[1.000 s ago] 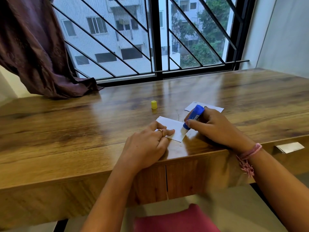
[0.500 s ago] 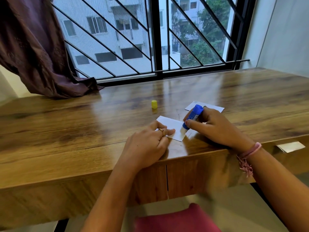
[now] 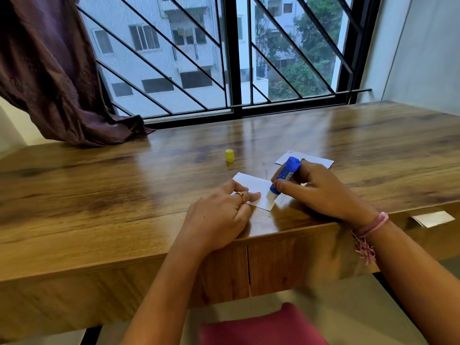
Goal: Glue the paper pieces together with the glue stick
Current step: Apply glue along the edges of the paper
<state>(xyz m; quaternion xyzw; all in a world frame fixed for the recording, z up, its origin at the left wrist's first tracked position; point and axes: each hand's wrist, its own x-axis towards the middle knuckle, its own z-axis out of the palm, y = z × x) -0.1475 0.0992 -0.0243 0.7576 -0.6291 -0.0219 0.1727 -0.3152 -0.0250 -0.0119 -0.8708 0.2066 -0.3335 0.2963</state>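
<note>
On the desk (image 3: 99, 195) I count two papers (image 3: 256, 189) (image 3: 313, 160), one glue stick (image 3: 286, 174), one yellow cap (image 3: 229, 155), and two hands (image 3: 219, 217) (image 3: 321, 192), with one curtain (image 3: 49, 78) behind.

My arms are bare from the wrists up as far as can be seen, with no sleeves showing on either one. On my left hand (image 3: 219, 215) I wear a thin gold-coloured ring (image 3: 239, 194) on one finger. Around the wrist of my right hand (image 3: 321, 192) sits a pink thread band (image 3: 371, 226), wound in several strands, with a frayed pink tassel hanging from it along the forearm. A small metallic ring shows on a right finger, too small to describe.
</note>
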